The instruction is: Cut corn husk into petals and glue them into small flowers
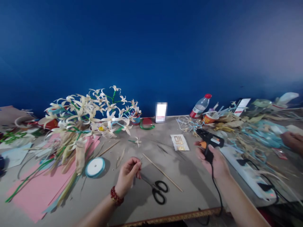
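Observation:
My right hand [219, 160] is wrapped round a black glue gun [210, 138] with an orange trigger, held above the table, its cord hanging down past my wrist. My left hand [129, 173], with a red bead bracelet on the wrist, is closed in a pinch. Whatever sits between those fingertips is too small to name. Black-handled scissors [159, 190] lie just right of my left hand, their blades partly hidden by it. A thin wooden stick [163, 171] rests beyond them. One small white flower [137, 142] lies farther back.
White flowers [109, 110] on green stems spread at left over pink paper [35, 195]. Near them is a ribbon spool [95, 167]. A white power strip [248, 173] with cords, a bottle [200, 106] and dried husks stand right. Another person's hand [292, 142] is at the right edge.

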Motion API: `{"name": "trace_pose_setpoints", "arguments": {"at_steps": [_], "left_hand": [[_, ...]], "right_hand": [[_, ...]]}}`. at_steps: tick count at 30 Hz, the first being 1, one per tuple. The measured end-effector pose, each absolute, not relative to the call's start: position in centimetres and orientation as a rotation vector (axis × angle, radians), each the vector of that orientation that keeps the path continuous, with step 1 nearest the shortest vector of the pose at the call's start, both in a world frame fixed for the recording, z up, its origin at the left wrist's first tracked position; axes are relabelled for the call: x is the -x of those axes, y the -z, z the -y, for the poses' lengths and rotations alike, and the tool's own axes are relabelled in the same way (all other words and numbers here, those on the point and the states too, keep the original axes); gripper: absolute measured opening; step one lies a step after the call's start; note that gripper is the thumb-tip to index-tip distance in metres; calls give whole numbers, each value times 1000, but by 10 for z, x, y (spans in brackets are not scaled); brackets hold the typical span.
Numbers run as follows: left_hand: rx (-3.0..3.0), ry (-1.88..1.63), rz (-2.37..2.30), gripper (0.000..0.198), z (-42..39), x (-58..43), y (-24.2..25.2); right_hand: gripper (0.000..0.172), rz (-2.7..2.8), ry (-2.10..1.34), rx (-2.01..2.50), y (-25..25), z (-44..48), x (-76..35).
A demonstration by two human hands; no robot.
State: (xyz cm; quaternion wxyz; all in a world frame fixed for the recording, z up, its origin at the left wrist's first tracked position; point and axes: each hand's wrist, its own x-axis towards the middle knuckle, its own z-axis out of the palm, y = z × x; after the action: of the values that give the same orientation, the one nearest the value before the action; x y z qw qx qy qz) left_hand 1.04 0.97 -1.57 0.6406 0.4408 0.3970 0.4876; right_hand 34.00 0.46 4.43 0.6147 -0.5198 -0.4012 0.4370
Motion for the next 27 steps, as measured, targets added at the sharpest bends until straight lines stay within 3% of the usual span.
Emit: {"name": "trace_pose_setpoints", "arguments": {"at_steps": [3, 11, 16, 21, 27], "left_hand": [[-1004, -1111, -896, 26, -10, -10, 15], [-944, -1106, -892, 29, -10, -10, 8], [-931, -1075, -918, 33, -9, -10, 4], [-939, -1063, -904, 33, -9, -9, 2], [-957, -1064, -917, 33, -9, -8, 4]], "right_hand": [[14, 1031, -1072, 1198, -53, 6, -324], [25, 1530, -1145, 1321, -34, 37, -253], [15, 1817, -898, 1348, -23, 43, -219], [16, 1959, -685, 1354, -17, 39, -210], [13, 1993, -621, 1352, -14, 37, -207]]}}
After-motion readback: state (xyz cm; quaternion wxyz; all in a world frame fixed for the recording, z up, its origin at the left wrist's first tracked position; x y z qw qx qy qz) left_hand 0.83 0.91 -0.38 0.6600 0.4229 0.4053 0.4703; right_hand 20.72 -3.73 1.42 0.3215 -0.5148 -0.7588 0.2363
